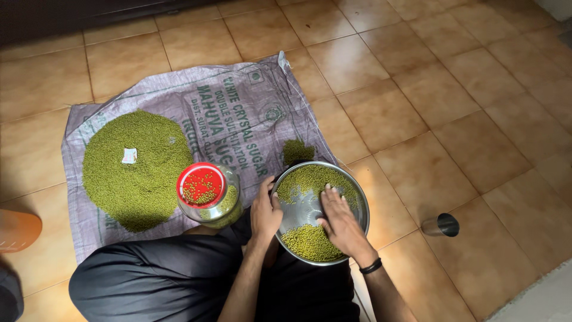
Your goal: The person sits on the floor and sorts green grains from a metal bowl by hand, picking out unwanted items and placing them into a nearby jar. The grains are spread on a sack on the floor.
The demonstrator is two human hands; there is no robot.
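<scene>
The steel bowl (357, 197) is sitting right under both hands, resting on the person's lap, and the green beans (310, 241) inside are lying in two patches with bare metal between them. The right hand (341, 222) is lying open and flat inside the bowl, fingers spread across that bare strip, nearer the beans. The left hand (265, 211) is curling around the bowl's near-left rim, steadying it. Just left of that hand a glass jar (210, 194) with a red lid is standing; further left a large bean heap (136, 167) is spreading over a woven sack (238, 101). A steel cup (441, 225) is lying well right of the right hand, nothing blocking
</scene>
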